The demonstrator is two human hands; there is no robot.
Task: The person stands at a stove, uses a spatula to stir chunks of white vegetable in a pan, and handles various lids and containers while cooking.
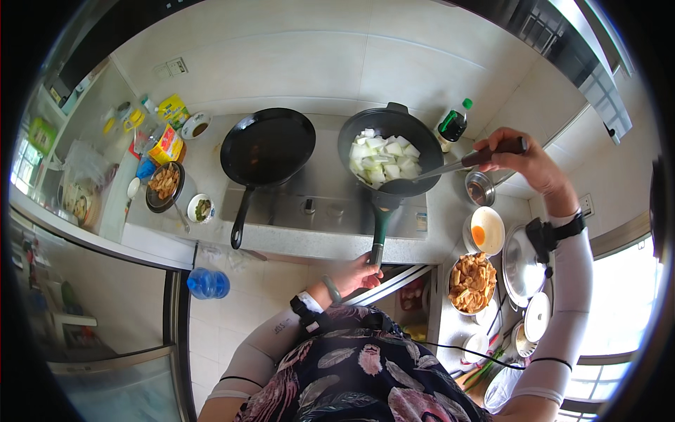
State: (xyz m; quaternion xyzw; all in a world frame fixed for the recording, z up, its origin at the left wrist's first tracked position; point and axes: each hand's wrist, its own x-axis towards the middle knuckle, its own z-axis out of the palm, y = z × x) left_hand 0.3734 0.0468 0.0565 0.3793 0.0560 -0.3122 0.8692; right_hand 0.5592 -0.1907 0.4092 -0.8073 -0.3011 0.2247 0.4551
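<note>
White and pale green vegetable chunks [387, 155] lie in a dark wok [430, 134] on the right side of the steel gas hob [327, 213]. My right hand [519, 161] grips the brown handle of a metal spatula [448, 166], whose blade reaches into the wok beside the chunks. Below the wok, my left hand [358, 277] is closed around the end of its green handle [378, 237]. A black frying pan [268, 145] sits on the left of the hob, with no hand on it.
Right counter: a bowl of browned pieces [472, 282], a bowl with orange yolk [486, 232], a metal lid [522, 264] and a dark sauce bottle [453, 126]. Left: an oil bottle [167, 145], a pan of cooked pieces [164, 182] and a small bowl [201, 208]. A blue water jug [208, 284] stands lower left.
</note>
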